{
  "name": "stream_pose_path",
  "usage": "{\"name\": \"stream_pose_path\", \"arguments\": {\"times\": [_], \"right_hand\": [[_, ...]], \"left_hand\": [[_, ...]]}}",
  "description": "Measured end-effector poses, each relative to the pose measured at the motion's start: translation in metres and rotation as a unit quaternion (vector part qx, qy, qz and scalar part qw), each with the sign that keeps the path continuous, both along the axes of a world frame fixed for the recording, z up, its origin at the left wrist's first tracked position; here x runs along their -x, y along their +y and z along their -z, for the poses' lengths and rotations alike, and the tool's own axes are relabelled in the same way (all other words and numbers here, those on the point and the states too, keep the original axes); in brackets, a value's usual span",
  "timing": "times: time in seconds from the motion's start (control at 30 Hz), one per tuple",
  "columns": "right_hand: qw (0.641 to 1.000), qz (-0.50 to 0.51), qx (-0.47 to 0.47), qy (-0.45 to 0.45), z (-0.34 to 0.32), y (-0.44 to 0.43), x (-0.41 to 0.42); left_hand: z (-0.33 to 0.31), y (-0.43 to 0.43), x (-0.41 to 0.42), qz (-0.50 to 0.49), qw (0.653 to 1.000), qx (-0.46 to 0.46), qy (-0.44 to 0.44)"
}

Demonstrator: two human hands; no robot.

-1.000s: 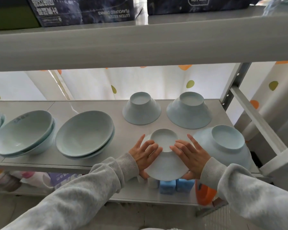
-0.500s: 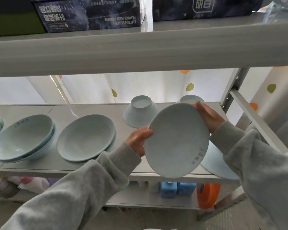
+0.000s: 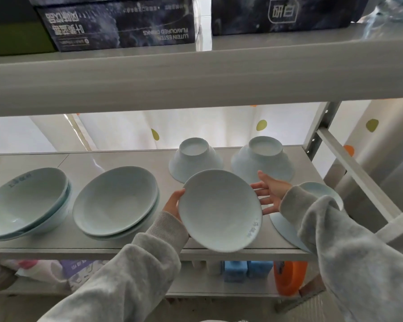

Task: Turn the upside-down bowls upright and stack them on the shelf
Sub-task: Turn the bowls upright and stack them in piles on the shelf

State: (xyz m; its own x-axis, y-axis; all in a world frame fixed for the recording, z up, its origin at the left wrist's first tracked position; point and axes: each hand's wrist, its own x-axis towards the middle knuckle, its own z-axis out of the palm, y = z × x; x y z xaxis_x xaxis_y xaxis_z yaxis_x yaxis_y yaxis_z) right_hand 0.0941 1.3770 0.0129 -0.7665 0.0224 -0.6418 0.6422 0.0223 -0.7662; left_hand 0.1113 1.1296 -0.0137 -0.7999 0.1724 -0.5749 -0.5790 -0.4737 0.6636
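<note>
I hold a pale blue bowl (image 3: 219,210) above the front of the grey shelf (image 3: 130,248), its opening turned up and toward me. My left hand (image 3: 173,204) grips its left rim. My right hand (image 3: 269,194) is just off its right rim, fingers spread and holding nothing. Two upside-down bowls stand at the back, the left one (image 3: 194,162) and the right one (image 3: 263,159). A third upside-down bowl (image 3: 286,225) at the front right is partly hidden by my right sleeve. Left of the held bowl sit an upright stack (image 3: 115,201) and another upright stack (image 3: 26,202).
The upper shelf beam (image 3: 196,77) hangs low overhead, with dark boxes (image 3: 116,22) on it. A metal upright (image 3: 321,126) and a slanted brace (image 3: 356,175) bound the right side. Below are blue sponges (image 3: 247,270) and an orange bottle (image 3: 289,277).
The bowl lay upside down under both hands, then was lifted and flipped. Now it faces up and has moved lower and left; my right hand has let go of its rim.
</note>
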Motion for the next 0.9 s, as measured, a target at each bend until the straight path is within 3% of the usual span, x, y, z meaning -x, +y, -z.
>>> {"name": "stream_pose_path", "arguments": {"times": [0.23,0.33,0.5,0.57,0.7,0.8,0.87,0.9], "right_hand": [[0.999,0.022,0.032,-0.001,-0.003,-0.004,0.002],[0.999,0.028,0.034,0.004,-0.007,-0.003,-0.002],[0.999,0.007,0.012,0.050,-0.020,0.022,-0.015],[0.996,0.012,-0.002,0.087,-0.029,0.039,-0.023],[0.982,0.016,-0.057,0.181,-0.045,0.078,-0.043],[0.947,-0.008,-0.188,0.260,-0.039,0.102,-0.064],[0.890,-0.056,-0.347,0.289,-0.024,0.115,-0.080],[0.834,-0.098,-0.454,0.299,-0.014,0.123,-0.086]], "left_hand": [[0.003,-0.007,0.007,-0.015,0.996,0.068,-0.052],[-0.001,-0.007,0.004,-0.019,0.996,0.082,-0.031],[0.000,-0.012,0.004,-0.023,0.974,0.226,-0.023],[-0.011,-0.010,0.005,0.002,0.951,0.310,0.020],[-0.032,0.002,-0.002,0.067,0.873,0.456,0.163],[-0.041,0.033,-0.026,0.125,0.738,0.597,0.289],[-0.040,0.066,-0.042,0.171,0.673,0.594,0.405],[-0.040,0.086,-0.049,0.205,0.644,0.586,0.447]]}}
